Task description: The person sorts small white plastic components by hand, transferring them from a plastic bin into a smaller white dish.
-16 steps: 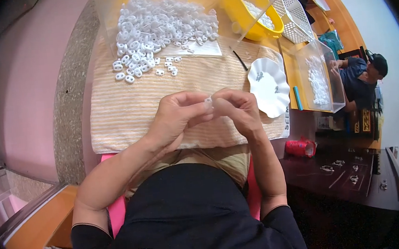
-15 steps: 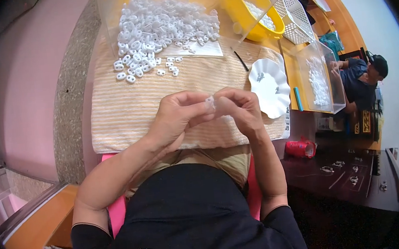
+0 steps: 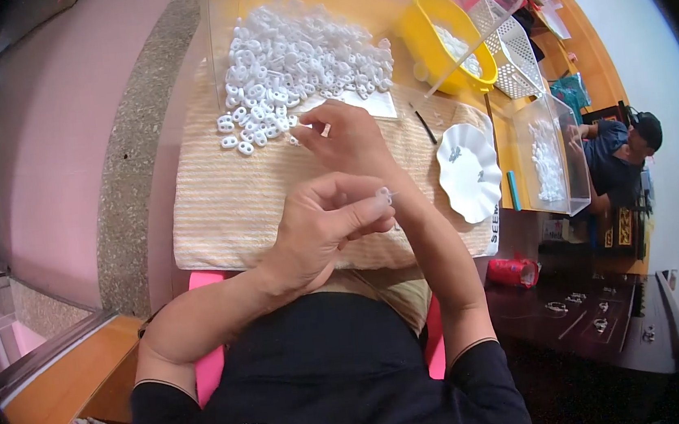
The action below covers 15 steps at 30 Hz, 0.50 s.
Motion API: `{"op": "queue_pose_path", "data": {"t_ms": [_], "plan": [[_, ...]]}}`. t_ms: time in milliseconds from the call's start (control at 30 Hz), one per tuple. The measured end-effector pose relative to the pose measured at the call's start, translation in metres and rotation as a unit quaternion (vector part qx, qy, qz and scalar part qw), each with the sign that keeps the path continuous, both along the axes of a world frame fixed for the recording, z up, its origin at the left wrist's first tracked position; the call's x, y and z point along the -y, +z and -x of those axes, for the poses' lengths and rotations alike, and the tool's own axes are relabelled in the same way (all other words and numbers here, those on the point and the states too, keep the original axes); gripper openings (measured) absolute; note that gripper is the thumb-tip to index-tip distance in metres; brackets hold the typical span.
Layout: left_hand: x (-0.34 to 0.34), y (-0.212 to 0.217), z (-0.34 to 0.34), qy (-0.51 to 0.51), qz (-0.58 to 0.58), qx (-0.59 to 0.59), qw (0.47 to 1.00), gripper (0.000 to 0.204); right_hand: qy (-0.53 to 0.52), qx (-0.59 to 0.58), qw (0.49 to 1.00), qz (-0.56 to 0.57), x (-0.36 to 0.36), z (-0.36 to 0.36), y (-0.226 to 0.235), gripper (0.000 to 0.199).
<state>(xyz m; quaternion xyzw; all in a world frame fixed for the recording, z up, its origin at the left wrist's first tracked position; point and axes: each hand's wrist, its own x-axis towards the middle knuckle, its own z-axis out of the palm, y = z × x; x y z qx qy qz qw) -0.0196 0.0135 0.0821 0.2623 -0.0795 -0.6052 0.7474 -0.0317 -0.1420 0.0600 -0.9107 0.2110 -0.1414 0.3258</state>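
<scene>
Striped cloth (image 3: 216, 207) lies bare left of hands.

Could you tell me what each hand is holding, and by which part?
Left hand pinches a small white plastic piece by its edge at the fingertips; right hand reaches the white pile, grip unclear.

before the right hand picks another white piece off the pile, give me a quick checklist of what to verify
1. Right hand at the near edge of the pile of white pieces: ok, fingertips are among the loose ones.
2. A single piece in its grip: cannot tell, the fingers hide it.
3. Left hand pinching a small white piece between thumb and fingertips: ok.
4. Striped cloth flat under the work: ok.
5. White scalloped dish within reach to the right: ok, almost bare.
6. Thin dark tool lying clear of the hands: ok.
</scene>
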Motion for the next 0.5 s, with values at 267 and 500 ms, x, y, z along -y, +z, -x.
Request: {"op": "queue_pose_path", "data": {"t_ms": [267,500], "plan": [[0.0,-0.002,-0.004,0.001,0.02,0.025,0.999,0.016,-0.018,-0.082,0.992,0.096,-0.014,-0.029,-0.002,0.025],[0.002,-0.006,-0.006,0.001,0.013,0.015,1.0,0.016,-0.007,-0.011,1.0,0.022,-0.007,-0.015,-0.007,0.02]]}}
